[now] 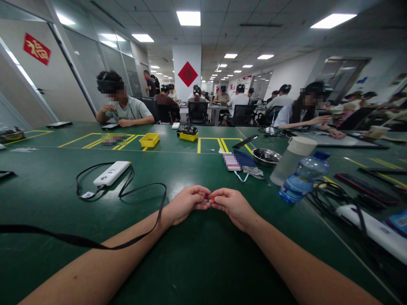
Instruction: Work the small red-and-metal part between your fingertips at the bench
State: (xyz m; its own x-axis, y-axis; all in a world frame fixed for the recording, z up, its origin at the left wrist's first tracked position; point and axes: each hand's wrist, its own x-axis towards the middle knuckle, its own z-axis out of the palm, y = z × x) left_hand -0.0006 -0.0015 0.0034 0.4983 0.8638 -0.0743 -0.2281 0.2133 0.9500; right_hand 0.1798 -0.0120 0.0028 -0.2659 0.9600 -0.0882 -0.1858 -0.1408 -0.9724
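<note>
A small red-and-dark piece (206, 197) is pinched by the left hand (184, 205) and a small orange piece (213, 198) by the right hand (235, 207), close together above the green table (197, 262). Fingertip handling seems under way, with steady alignment apparently called for. Neither piece's pointing direction nor long axis can be told.
</note>
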